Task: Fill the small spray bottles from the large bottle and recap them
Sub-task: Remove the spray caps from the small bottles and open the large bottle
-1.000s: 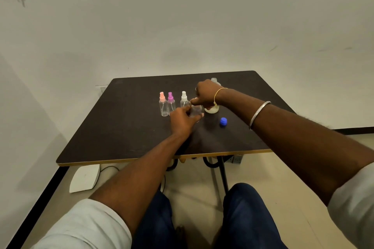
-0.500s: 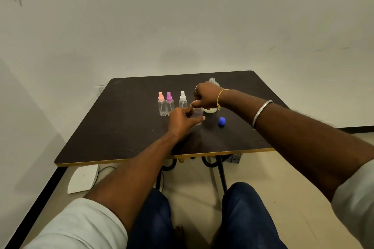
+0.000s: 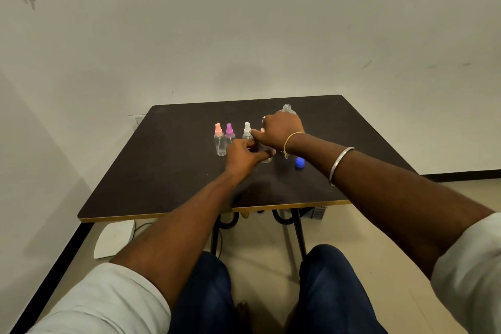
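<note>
The left hand (image 3: 242, 154) has its fingers curled round a small clear bottle (image 3: 267, 158) near the middle of the table (image 3: 168, 176). Only the bottle's lower part shows past the knuckles, and its base is at or just above the tabletop. Whether it carries a top cannot be told.

The right hand (image 3: 282, 129) reaches in from the right, just beyond the left hand and partly over it. Its fingers are bent and one fingertip (image 3: 254, 132) points left, right beside the white-topped spray bottle (image 3: 247, 130). Whether that hand pinches anything is hidden.

The white-topped bottle stands upright just on the far side of the left hand. To its left stand the purple-topped spray bottle (image 3: 230, 131) and, leftmost and slightly nearer, the pink-topped spray bottle (image 3: 219, 141). Both are upright and close together.

The large bottle (image 3: 288, 108) stands behind the right hand. Only its clear open neck rises above the knuckles. Its blue cap (image 3: 299, 163) lies on the table to the right, near the right wrist and apart from the bottle.

The right forearm wears a thin gold bracelet (image 3: 292, 136) and a silver bangle (image 3: 339, 164).
</note>
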